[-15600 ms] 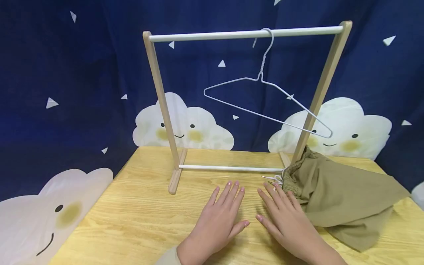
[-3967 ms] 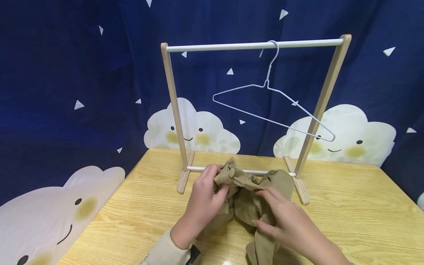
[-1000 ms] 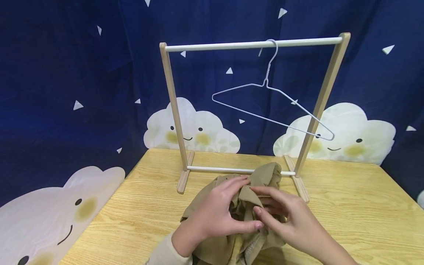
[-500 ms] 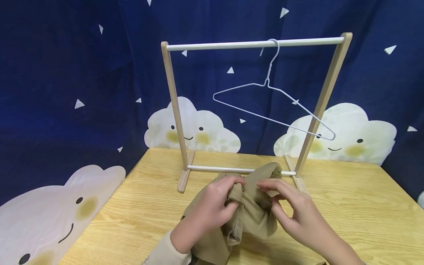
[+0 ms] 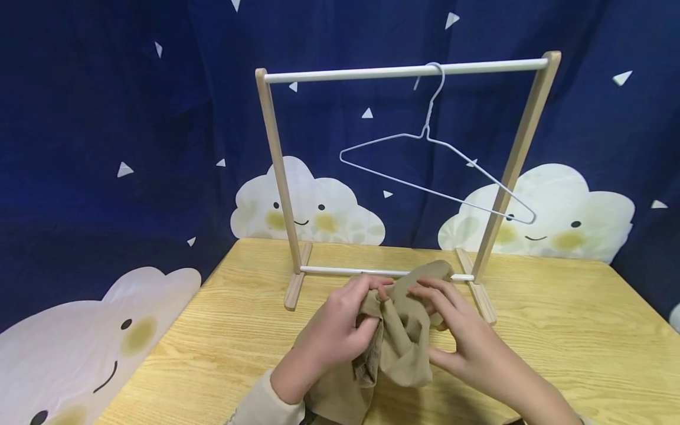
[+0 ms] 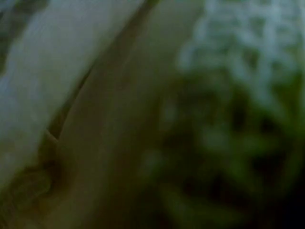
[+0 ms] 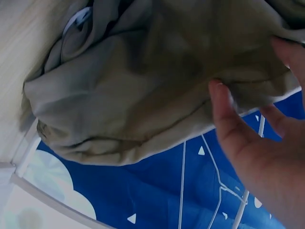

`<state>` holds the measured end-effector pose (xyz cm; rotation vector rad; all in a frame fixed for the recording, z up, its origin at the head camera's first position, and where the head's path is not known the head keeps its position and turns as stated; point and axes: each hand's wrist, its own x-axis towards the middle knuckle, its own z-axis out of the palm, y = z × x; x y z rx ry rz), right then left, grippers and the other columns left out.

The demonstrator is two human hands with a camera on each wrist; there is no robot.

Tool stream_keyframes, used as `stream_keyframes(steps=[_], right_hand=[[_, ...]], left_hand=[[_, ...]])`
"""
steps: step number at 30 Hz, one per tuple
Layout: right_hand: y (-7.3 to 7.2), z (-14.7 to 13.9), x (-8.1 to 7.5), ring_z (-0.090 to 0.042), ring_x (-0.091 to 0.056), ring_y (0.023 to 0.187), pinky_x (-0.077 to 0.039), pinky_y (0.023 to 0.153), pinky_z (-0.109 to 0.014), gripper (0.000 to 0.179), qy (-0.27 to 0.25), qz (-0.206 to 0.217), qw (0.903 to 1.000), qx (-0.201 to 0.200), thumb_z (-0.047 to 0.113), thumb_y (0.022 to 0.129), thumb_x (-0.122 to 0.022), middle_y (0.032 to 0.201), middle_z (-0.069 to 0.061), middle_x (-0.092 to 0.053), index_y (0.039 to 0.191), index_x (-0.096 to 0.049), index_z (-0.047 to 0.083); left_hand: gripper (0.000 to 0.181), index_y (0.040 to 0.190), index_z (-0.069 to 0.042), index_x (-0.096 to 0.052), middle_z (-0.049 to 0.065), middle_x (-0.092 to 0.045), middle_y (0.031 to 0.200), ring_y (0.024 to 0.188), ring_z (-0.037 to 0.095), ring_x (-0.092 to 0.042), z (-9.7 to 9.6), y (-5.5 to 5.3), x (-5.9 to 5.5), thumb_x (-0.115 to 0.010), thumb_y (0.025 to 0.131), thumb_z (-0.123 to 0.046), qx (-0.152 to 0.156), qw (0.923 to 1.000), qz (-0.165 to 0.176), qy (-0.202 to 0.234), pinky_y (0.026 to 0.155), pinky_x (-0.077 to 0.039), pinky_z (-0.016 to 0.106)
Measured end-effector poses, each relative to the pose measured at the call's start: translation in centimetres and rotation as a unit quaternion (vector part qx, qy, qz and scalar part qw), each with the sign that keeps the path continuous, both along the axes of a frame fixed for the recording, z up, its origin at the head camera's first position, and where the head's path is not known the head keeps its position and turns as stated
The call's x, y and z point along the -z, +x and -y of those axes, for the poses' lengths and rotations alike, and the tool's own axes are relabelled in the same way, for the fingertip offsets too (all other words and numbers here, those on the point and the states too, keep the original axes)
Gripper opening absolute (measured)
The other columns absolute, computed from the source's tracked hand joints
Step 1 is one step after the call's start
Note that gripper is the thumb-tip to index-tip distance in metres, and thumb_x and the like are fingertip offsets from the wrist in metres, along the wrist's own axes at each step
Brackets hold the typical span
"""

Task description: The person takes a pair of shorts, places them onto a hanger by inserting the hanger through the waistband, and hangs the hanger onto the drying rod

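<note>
Khaki pants (image 5: 406, 354) hang bunched between my hands, in front of the garment rack. My left hand (image 5: 337, 330) grips a gathered fold, fingers curled over it and the thumb below. A rough inner seam shows beneath that thumb. My right hand (image 5: 467, 342) touches the right side of the cloth, thumb and fingers spread apart. In the right wrist view, a fingertip of the right hand (image 7: 267, 162) rests against the khaki pants (image 7: 157, 81) near a stitched edge. The left wrist view is dark and blurred. Folds hide much of the pants' shape.
A white wire hanger (image 5: 430, 133) hangs from the top bar (image 5: 361, 74) of the small wood-sided rack. The rack stands on a wooden table (image 5: 574, 330). Behind it is a dark blue curtain (image 5: 186, 106) with clouds and triangles.
The pants first lay flat at the right; they are now bunched centrally and held up. Over the last second, my left hand has closed on a fold and the right has drawn slightly rightward.
</note>
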<state>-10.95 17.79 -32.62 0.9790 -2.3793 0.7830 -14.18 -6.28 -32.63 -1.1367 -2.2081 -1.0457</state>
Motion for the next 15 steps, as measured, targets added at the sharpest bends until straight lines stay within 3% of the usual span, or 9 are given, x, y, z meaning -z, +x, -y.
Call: stream_keyframes(steps=[2,4,6,7,9,12,15], right_hand=[[-0.1,0.2,0.2,-0.013,-0.060,0.107,-0.055,0.077,-0.021,0.055,-0.020,-0.008,0.9997,-0.009,0.004,0.077,-0.084,0.138,-0.007,-0.054,0.125,-0.061,0.015],[-0.2,0.4,0.5,-0.011,-0.061,0.100,-0.052,0.074,-0.016,0.045,-0.033,-0.027,0.9990,-0.013,-0.005,0.074,-0.077,0.122,0.000,-0.061,0.111,-0.064,0.016],[-0.3,0.5,0.7,-0.007,-0.061,0.090,-0.052,0.072,-0.016,0.046,-0.042,-0.052,0.9977,-0.014,-0.013,0.066,-0.069,0.107,0.006,-0.064,0.101,-0.064,0.016],[-0.4,0.6,0.8,-0.004,-0.059,0.085,-0.050,0.071,-0.015,0.047,-0.046,-0.062,0.9969,-0.014,-0.015,0.062,-0.066,0.100,0.009,-0.063,0.097,-0.064,0.016],[-0.4,0.6,0.9,-0.001,-0.056,0.079,-0.050,0.068,-0.016,0.047,-0.048,-0.074,0.9961,-0.007,-0.016,0.059,-0.063,0.091,0.013,-0.059,0.092,-0.063,0.017],[-0.3,0.8,1.0,0.002,-0.053,0.074,-0.048,0.062,-0.016,0.045,-0.051,-0.074,0.9957,0.021,-0.018,0.061,-0.066,0.085,0.015,-0.056,0.085,-0.060,0.019],[-0.1,0.9,0.9,0.004,-0.050,0.068,-0.045,0.056,-0.014,0.043,-0.060,-0.076,0.9934,0.062,-0.017,0.064,-0.069,0.078,0.017,-0.053,0.080,-0.057,0.022]], left_hand=[[0.031,0.106,-0.015,-0.054,-0.001,-0.064,0.134,0.059,0.001,-0.033,-0.1,0.1,0.0,-0.055,0.083,0.006,0.007,0.9998,-0.011,-0.013,0.053,-0.032,0.011],[0.031,0.104,-0.014,-0.052,0.002,-0.064,0.133,0.066,0.000,-0.048,-0.3,0.1,0.1,-0.054,0.080,0.006,0.029,0.9992,-0.022,-0.014,0.055,-0.031,0.010],[0.031,0.103,-0.011,-0.051,0.007,-0.064,0.132,0.089,0.005,-0.063,-0.6,0.1,0.2,-0.054,0.079,0.007,0.056,0.9980,-0.029,-0.012,0.061,-0.035,0.010],[0.030,0.104,-0.010,-0.050,0.010,-0.062,0.133,0.104,0.010,-0.065,-0.7,0.1,0.2,-0.053,0.079,0.006,0.066,0.9974,-0.026,-0.012,0.066,-0.039,0.012],[0.029,0.109,-0.009,-0.049,0.013,-0.057,0.139,0.134,0.019,-0.052,-0.9,0.4,0.3,-0.052,0.082,0.002,0.070,0.9972,0.000,-0.025,0.084,-0.046,0.021],[0.029,0.121,-0.010,-0.050,0.009,-0.043,0.153,0.149,0.022,-0.031,-0.9,1.1,0.1,-0.054,0.095,-0.019,0.025,0.9971,0.042,-0.059,0.109,-0.038,0.054],[0.047,0.133,-0.016,-0.049,0.003,-0.030,0.163,0.155,0.025,-0.014,-0.9,1.9,-0.2,-0.056,0.097,-0.046,-0.031,0.9940,0.067,-0.081,0.112,-0.018,0.075]])
